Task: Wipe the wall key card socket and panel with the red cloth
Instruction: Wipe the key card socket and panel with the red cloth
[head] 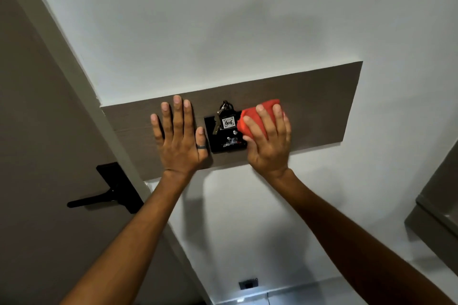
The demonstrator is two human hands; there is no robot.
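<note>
Brown panel [309, 106] runs across the white wall [223, 20], door handle [109, 190] off to its left. Your left hand [179, 140] lies flat and open on the panel, holding nothing. Your right hand [269, 138] clutches the bunched red cloth [255, 112] against the panel, touching the black key card socket [226, 136] edge. Risk: sweeping left could snag the keys [224, 111] and tag, yanking them out.

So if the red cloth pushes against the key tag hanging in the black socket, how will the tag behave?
The key tag will probably swing or twist aside, since it seems to hang loosely from a ring at the socket. It looks small and light, so the bunched red cloth under the right hand may snag the keys.
</note>
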